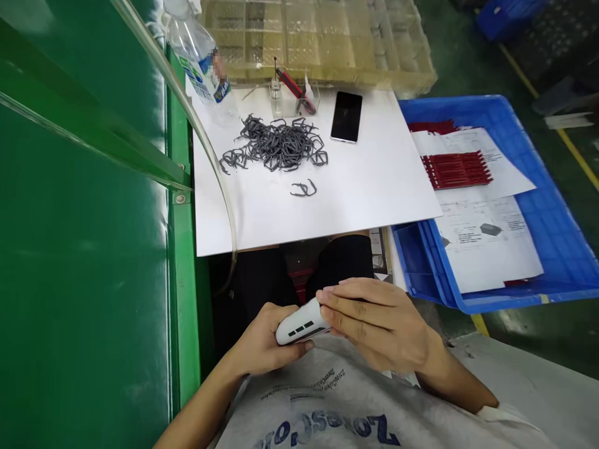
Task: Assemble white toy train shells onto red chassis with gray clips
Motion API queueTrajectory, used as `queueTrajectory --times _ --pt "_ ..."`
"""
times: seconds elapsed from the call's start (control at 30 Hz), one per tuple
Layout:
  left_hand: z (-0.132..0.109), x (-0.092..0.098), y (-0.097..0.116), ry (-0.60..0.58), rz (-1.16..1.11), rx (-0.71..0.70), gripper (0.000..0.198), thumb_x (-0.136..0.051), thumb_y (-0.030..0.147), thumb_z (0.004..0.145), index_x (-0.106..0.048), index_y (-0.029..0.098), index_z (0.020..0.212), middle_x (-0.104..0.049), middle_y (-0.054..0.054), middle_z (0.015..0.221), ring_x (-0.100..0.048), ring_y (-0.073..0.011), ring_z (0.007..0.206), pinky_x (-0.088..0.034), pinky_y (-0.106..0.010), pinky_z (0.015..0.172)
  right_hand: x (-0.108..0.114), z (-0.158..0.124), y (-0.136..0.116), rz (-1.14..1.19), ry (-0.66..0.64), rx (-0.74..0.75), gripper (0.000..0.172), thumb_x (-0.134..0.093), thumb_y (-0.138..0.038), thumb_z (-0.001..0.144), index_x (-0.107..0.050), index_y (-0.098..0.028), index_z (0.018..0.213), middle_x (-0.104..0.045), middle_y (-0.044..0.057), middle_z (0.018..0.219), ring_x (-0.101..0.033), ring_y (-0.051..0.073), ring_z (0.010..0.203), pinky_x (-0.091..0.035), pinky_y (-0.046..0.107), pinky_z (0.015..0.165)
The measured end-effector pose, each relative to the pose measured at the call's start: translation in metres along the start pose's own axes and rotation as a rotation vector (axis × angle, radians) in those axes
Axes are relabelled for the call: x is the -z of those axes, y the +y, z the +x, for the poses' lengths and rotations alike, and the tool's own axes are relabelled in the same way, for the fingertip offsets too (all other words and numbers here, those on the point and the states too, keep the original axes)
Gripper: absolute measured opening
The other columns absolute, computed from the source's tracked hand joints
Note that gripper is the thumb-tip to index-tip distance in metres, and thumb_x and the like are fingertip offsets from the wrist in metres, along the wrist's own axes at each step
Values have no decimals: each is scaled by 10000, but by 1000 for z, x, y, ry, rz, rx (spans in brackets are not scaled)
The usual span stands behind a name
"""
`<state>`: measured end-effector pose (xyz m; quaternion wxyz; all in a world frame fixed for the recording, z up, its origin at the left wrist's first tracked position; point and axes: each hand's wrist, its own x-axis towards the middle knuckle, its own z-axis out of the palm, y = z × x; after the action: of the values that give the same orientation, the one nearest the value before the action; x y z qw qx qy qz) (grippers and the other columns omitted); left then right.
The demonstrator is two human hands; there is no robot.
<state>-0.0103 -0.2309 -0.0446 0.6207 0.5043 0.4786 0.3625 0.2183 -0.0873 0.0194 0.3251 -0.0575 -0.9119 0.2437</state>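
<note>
Close to my body, I hold a white casing [302,323] with rounded edges and a few dark rectangular slots along its side. My left hand [264,340] is closed around its left end, thumb along the near side. Over the right end lie the fingers of my right hand [379,318], pressed together and gripping it; they hide that part of the casing. Beyond my hands, on the white tabletop [365,193], is a heap of small dark grey bent clips [281,143]. A couple of loose grey clips [305,188] lie nearer to me.
A clear hose [206,125] curves down across the table's left side, near a plastic bottle [201,62]. Behind are a phone [346,116], a small tool holder [294,103] and a divided tray [318,37]. Right, a blue crate [561,231] holds papers and red strips [456,169].
</note>
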Motion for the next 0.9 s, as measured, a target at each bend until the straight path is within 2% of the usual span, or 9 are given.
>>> queueTrajectory --times 0.1,0.23,0.3,0.4,0.5,0.6,0.77,0.83,0.9 --pt "0 -6 -4 66 85 6 174 -758 315 982 -671 178 917 -538 54 715 -456 -106 613 -358 -256 595 -6 -11 -2 -70 -11 -34 555 -702 -18 1007 -647 -31 1559 -799 184 1434 -768 271 1372 -698 450 1172" --pt "0 -12 -7 146 144 12 191 -750 318 1008 -627 198 928 -509 73 699 -433 -98 582 -342 -245 568 -19 -19 -3 -120 26 -87 700 -631 49 992 -498 4 1677 -739 250 1504 -686 313 1495 -649 487 1236" --pt "1 -12 -5 170 169 7 195 -747 328 1013 -625 200 930 -508 74 695 -438 -99 576 -345 -243 564 -26 -21 -3 -50 38 -128 701 -627 -55 1066 -424 -47 1737 -701 242 1567 -647 310 1539 -622 526 1259" --pt "3 -11 2 214 243 21 178 -728 329 1017 -637 201 934 -566 58 708 -486 -109 585 -367 -245 575 -32 -23 -2 49 84 -253 759 -667 -358 1138 -352 -115 1784 -654 238 1629 -619 319 1567 -574 585 1290" --pt "4 -12 6 241 316 37 182 -714 320 1020 -623 209 909 -584 53 711 -501 -111 582 -367 -245 575 -32 -21 -2 31 131 -321 795 -695 -347 1124 -329 -140 1798 -654 242 1626 -620 325 1563 -595 567 1269" --pt "4 -15 4 246 352 72 206 -708 329 1027 -600 217 893 -562 59 700 -488 -111 573 -357 -247 567 -28 -18 1 -24 69 -277 732 -677 -245 1125 -369 -126 1778 -731 221 1531 -701 302 1461 -658 506 1200" --pt "5 -17 -1 219 405 136 230 -717 328 1006 -567 228 863 -556 61 680 -466 -113 562 -340 -255 557 -21 -16 14 -226 -33 -54 683 -767 -307 1078 -526 54 1605 -807 264 1359 -793 343 1255 -713 482 1087" --pt "4 -15 2 208 402 160 220 -717 337 1007 -585 226 869 -555 58 677 -453 -114 557 -330 -262 555 -23 -14 20 -208 1 -10 639 -783 -313 1067 -571 40 1556 -823 259 1307 -807 336 1191 -723 478 1041" --pt "-1 -8 7 185 350 187 169 -744 361 1001 -660 221 957 -605 36 732 -501 -130 597 -369 -268 584 -26 -11 29 -5 89 -45 553 -775 -356 1077 -624 -59 1519 -837 207 1247 -807 293 1113 -723 451 978"
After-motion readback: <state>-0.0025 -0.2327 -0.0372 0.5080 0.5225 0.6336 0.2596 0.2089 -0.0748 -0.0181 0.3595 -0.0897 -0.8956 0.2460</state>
